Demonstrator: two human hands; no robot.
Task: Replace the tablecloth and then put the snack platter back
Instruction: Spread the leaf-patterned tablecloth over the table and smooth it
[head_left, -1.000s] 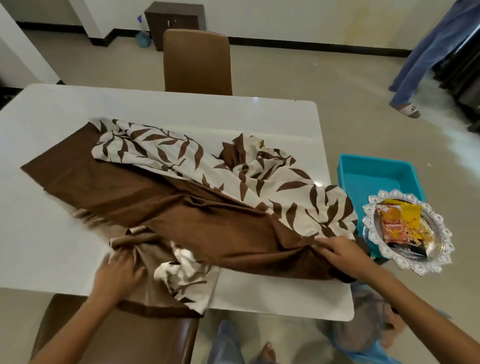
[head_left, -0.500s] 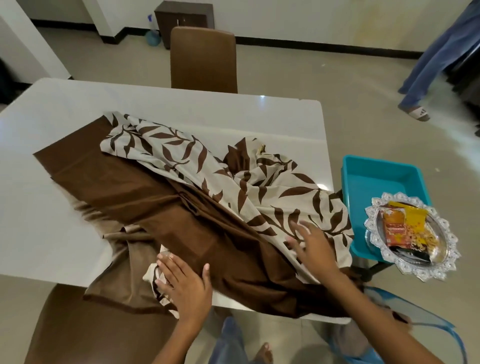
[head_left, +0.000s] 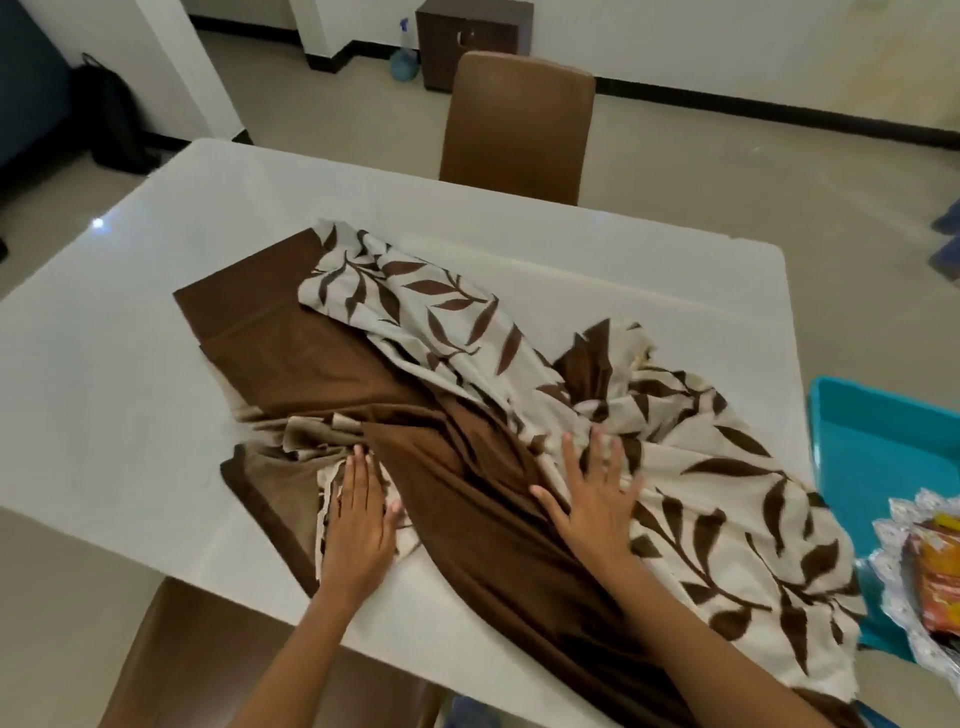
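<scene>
Pressing flat with both hands: left hand (head_left: 358, 525) and right hand (head_left: 597, 499), fingers straight, holding nothing, on the bunched tablecloth (head_left: 457, 415). Still crumpled on the white table (head_left: 130, 395), not spread yet. Off past the right hand, snack platter (head_left: 914, 587) with packets (head_left: 943, 577), waiting beside an empty-looking blue bin (head_left: 872, 467). Not put back yet.

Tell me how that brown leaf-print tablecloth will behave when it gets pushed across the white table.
The tablecloth looks floppy: it lies bunched in deep folds, so a push would probably wrinkle it rather than move it whole. The glossy table suggests it may slide easily. Both the left hand and right hand lie flat on it, and part hangs over the near edge, so it could slip off.
</scene>
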